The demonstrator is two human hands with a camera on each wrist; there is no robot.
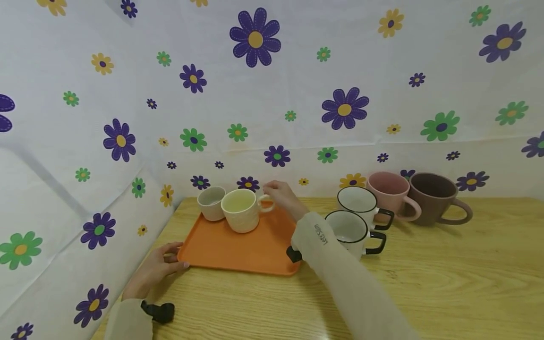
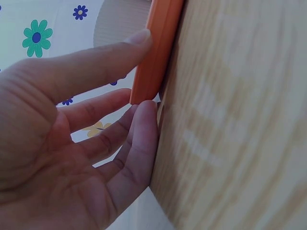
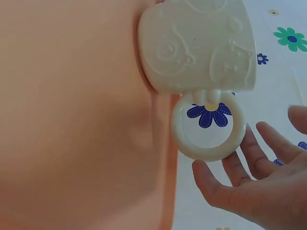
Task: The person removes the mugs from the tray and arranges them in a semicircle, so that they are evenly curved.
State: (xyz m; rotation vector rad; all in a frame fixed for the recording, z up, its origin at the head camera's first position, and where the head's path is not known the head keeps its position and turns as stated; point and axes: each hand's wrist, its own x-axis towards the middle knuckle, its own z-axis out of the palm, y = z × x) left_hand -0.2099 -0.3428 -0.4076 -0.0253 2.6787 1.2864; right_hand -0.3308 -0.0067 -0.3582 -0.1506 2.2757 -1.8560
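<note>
Beige sleeves (image 1: 361, 293) lie nearest us; beyond them, the left hand (image 1: 154, 269) holds, between thumb and fingers, the near-left corner of the orange tray (image 1: 238, 252). At the ring handle (image 3: 209, 155) of a cream embossed mug (image 1: 241, 218), the right hand (image 1: 284, 197) is loose, thumb apart, fingertips touching or just beside it. We see this mug upright on the tray's far part, mouth up, handle pointing right, its longest line running left to right. Beside it, a grey cup (image 1: 211, 208) seems on the tray too. We judge the work partway: two placed, while two black-rimmed white mugs (image 1: 346, 229), a pink mug (image 1: 386, 186) and a brown mug (image 1: 431, 203) stand off it on the wooden table (image 1: 467, 274).
</note>
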